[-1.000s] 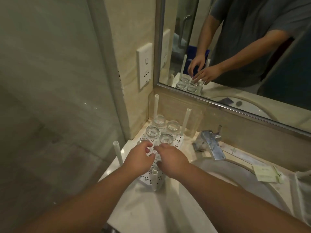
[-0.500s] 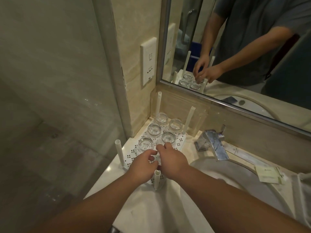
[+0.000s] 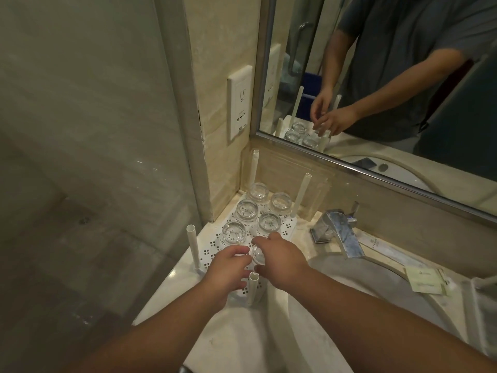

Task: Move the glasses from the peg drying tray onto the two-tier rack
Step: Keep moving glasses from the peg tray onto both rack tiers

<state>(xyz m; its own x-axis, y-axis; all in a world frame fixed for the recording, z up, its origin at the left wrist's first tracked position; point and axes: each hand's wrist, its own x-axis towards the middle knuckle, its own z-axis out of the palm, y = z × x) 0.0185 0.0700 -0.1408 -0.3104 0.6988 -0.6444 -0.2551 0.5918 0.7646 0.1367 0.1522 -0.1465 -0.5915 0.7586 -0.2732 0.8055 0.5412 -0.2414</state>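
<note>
A white perforated tray (image 3: 287,229) with tall white corner posts stands on the counter in the corner. Several small clear glasses sit upside down on it, among them one at the back (image 3: 258,192) and one near the front left (image 3: 233,233). My left hand (image 3: 228,270) and my right hand (image 3: 279,259) meet over the tray's near end. Both pinch one small clear glass (image 3: 257,256) between their fingertips, just behind the nearest post (image 3: 252,288). The tray under my hands is hidden.
A chrome tap (image 3: 339,230) and a round basin (image 3: 349,305) lie right of the tray. Paper cards (image 3: 425,280) rest on the counter's far right. A wall socket (image 3: 240,102) and a mirror (image 3: 376,76) are behind; a glass shower panel (image 3: 80,157) bounds the left.
The view has shifted a little, so the tray sits lower and further right. My hands have drawn slightly toward me, and the glass between them shows more plainly.
</note>
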